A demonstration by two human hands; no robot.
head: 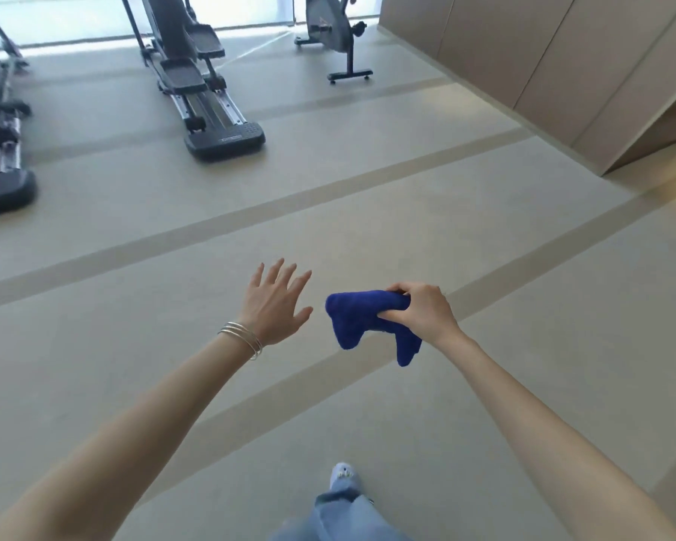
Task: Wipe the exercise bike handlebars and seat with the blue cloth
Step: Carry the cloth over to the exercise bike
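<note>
From the head camera, a soft, thick-piled deep blue cloth (pixel 367 322) is seen bunched in the right hand (pixel 422 312), the fingers closed around its upper fold while two loose corners hang below. The left hand (pixel 274 304) is held open just beside it, fingers spread, nothing touched; thin silver bangles (pixel 242 337) are worn at that wrist. The dark grey upright exercise bike (pixel 334 33) is stood well apart, far across the pale striped floor (pixel 133 365), its handlebars and seat cut off by the frame. The cloth is judged light, limp and easily squeezed; a fuller palm grip over the bunched middle would likely be wanted for wiping
</note>
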